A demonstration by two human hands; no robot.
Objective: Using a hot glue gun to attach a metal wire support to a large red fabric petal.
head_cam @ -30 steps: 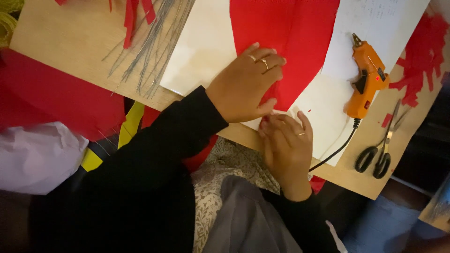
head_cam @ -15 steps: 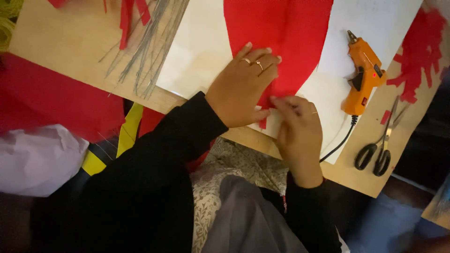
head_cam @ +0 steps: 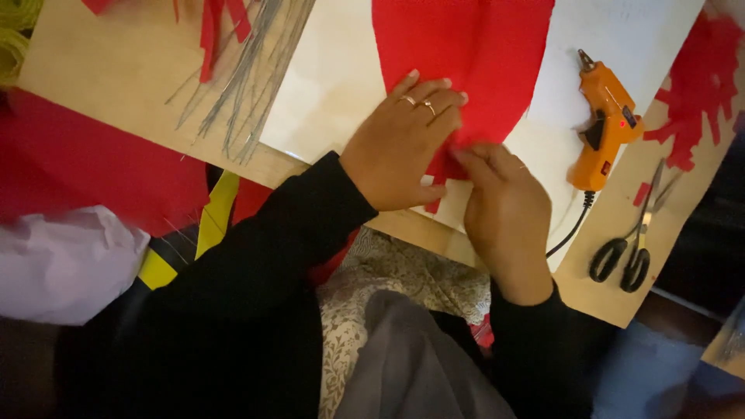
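Note:
A red paper sheet (head_cam: 473, 54) lies on white paper (head_cam: 334, 85) on a wooden board (head_cam: 116, 77). My left hand (head_cam: 400, 143), with rings on two fingers, lies flat on the red sheet's lower edge, fingers together. Right beside it, my right hand (head_cam: 504, 206) pinches the sheet's lower corner with thumb and fingertips. The two hands touch at the fingertips. Both arms are in black sleeves.
An orange glue gun (head_cam: 609, 124) with a black cord lies right of my hands, and black-handled scissors (head_cam: 628, 252) lie near the board's right edge. Red paper scraps (head_cam: 698, 77) sit at far right. Thin grey wires (head_cam: 248, 70) and red strips (head_cam: 217, 27) lie at upper left.
My right hand has moved up from the board's edge to the red sheet's lower corner, meeting my left hand. The left hand has stayed on the sheet.

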